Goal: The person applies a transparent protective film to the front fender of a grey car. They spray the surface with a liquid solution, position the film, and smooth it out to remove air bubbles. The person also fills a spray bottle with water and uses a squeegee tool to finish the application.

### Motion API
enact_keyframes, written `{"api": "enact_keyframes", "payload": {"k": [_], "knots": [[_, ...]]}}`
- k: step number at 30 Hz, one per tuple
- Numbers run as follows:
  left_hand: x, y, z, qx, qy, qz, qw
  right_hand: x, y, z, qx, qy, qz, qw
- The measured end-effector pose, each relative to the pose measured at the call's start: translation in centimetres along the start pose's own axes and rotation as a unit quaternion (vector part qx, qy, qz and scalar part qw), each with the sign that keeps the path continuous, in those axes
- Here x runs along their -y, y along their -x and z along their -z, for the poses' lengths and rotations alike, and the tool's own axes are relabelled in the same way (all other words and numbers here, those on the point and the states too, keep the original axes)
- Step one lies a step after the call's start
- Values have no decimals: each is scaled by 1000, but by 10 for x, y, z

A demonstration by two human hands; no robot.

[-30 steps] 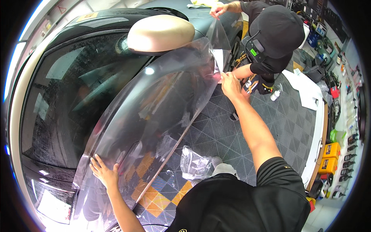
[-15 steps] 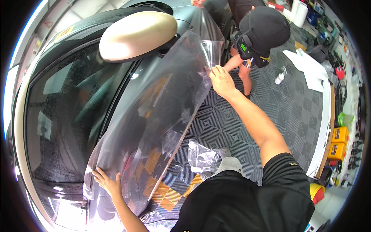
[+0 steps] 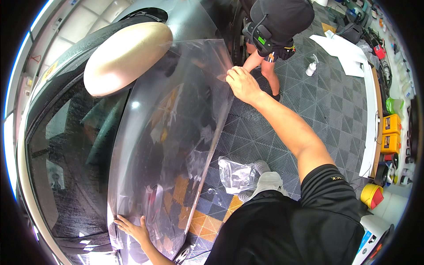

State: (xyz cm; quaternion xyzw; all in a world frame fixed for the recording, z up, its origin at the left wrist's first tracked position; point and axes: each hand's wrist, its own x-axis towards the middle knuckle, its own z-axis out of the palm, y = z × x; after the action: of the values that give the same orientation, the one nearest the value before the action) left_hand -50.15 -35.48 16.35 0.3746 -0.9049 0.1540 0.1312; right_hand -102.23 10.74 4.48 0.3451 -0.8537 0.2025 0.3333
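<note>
A large sheet of clear plastic film (image 3: 165, 132) lies along the side of a dark, glossy car door. My left hand (image 3: 134, 229) is open, its fingers spread flat on the film near its lower left edge. At the upper right, my right hand (image 3: 244, 85) is closed on the film's edge, its fingertips pinching it. Beside that hand, a co-worker's hand (image 3: 252, 61) reaches toward the same corner; its fingers are hidden behind mine. The car's pale gold side mirror (image 3: 128, 57) sticks out beside the film's upper left edge.
The co-worker in a black cap (image 3: 282, 20) bends close at the top. A crumpled clear plastic bag (image 3: 236, 174) lies by my feet on the tiled floor (image 3: 327, 119). Farther right are a spray bottle (image 3: 312, 66), white sheets (image 3: 340, 53) and yellow boxes (image 3: 390, 143).
The film's upper end has come down from the co-worker's raised hand and now sits below the mirror's level. My right hand still grips its edge. My left hand stays spread on the film.
</note>
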Motion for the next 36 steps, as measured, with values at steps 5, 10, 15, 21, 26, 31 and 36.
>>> {"api": "enact_keyframes", "payload": {"k": [5, 10, 15, 21, 26, 31, 36], "knots": [[0, 1, 3, -4, -15, -13, 1000, 37, 43, -11, 72, -9, 27, 997], [9, 1, -1, -5, -28, -25, 999, 84, 98, -22, 131, -32, 8, 991], [3, 0, 1, 4, -27, -6, 1000, 127, 131, -27, 181, -38, -3, 983], [3, -1, 0, -16, -34, -25, 999, 178, 173, -30, 246, -40, -7, 969], [-14, -3, 9, -2, -48, -7, 999, 217, 215, -45, 301, -20, 9, 953], [-9, -5, 9, 4, -88, -16, 996, 268, 257, -75, 319, -29, -7, 947], [-10, -5, 10, 12, -116, -20, 993, 312, 303, -87, 360, -6, 3, 933]]}}
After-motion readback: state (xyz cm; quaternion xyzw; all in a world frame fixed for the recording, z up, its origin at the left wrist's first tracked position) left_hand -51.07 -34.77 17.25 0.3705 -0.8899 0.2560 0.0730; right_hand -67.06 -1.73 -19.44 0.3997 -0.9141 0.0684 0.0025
